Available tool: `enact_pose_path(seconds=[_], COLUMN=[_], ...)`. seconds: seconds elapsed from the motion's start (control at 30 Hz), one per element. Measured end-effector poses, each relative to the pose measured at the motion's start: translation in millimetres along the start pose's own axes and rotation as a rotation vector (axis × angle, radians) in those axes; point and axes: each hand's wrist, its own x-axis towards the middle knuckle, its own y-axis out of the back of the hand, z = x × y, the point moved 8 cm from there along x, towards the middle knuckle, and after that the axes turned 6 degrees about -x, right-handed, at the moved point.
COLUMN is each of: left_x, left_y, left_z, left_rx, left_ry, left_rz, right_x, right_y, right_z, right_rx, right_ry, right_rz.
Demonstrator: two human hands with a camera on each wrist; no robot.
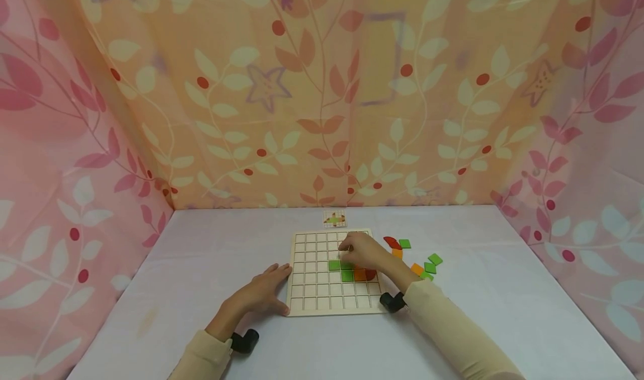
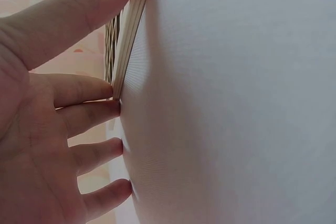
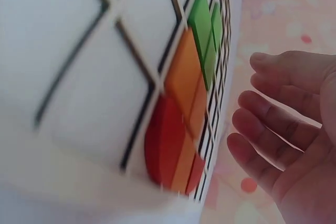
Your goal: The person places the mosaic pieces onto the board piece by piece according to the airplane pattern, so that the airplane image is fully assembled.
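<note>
A pale wooden grid board lies flat on the white table. Along its left edge rests my left hand, fingers spread, with the thumb at the lower corner; the left wrist view has the thumb against the board's side. Over the upper right part of the grid hovers my right hand, its fingers loosely bent. Nothing shows between those fingers in the right wrist view. Below it, green squares, orange pieces and red rounded pieces sit in the cells.
Right of the board lie loose pieces: red ones, an orange one and several green squares. A small pattern card lies behind the board. Patterned cloth hangs at the back and both sides.
</note>
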Motion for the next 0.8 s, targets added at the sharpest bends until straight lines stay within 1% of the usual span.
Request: enact_pose_path(seconds=[0.23, 0.53, 0.8], left_x=[-1.4, -1.2, 0.2], left_y=[-0.1, -2.1, -2.0], left_z=[1.2, -0.2, -2.1], left_rx=[0.001, -0.002, -0.005], left_ry=[-0.007, -0.001, 0.005], left_rz=[0.0, 0.002, 0.001], right_x=[-7.2, -19.8, -29.6], right_y=[22, 45, 55], right_z=[28, 65, 103], right_rx=[0.037, 0.004, 0.001], right_ry=[-0.069, -0.118, -0.217], right_rz=[0.04, 0.096, 0.088])
